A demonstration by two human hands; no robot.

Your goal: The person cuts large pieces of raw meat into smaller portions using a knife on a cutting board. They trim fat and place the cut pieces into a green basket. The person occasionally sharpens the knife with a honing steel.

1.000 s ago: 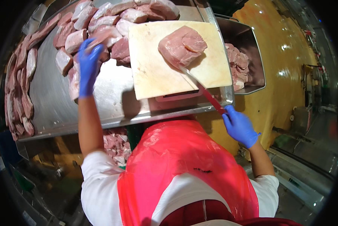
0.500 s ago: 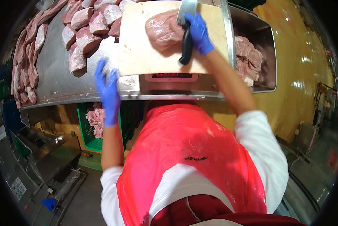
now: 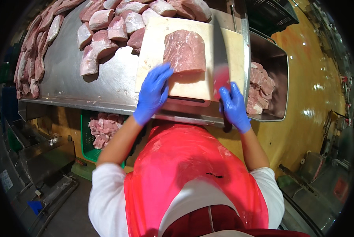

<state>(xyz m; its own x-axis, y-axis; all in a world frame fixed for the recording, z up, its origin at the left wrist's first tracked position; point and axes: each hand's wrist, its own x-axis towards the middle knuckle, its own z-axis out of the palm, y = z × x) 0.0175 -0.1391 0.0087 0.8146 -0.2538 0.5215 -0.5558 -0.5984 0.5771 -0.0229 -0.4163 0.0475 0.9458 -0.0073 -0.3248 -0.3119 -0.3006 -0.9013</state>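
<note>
- Yellow, glossy floor point(image 3: 303, 85) fills the right of the frame; a steel table point(image 3: 117, 85) spans the upper left and centre.
- Small dark marks, like writing, sit on the red apron point(image 3: 177, 148) at lower centre; a pale sheet point(image 3: 6, 180) at lower left may bear print — too small to read.
- Right of centre, a steel bin point(image 3: 279, 85) contains a pile of cut pink meat pieces point(image 3: 260, 89).
- Lower left of centre, a green crate point(image 3: 89, 153) contains more pink meat point(image 3: 104, 128); a dark crate point(image 3: 273, 15) stands at the top right, its contents unclear.
- Across the top left lie pale-backed meat chunks point(image 3: 117, 27), with long meat strips point(image 3: 36, 59) along the table's left end.
- Upper centre, a large piece of meat point(image 3: 186, 51) lies on a cream cutting board point(image 3: 153, 43).
- Left hand point(image 3: 153, 93), blue-gloved: fingers extended, clamped on nothing, tips at the meat's lower left corner — blur hides whether they touch.
- Right hand point(image 3: 234, 106), also gloved, is wrapped around a knife point(image 3: 219, 47), its blurred blade pointing up the frame, right of the meat.
</note>
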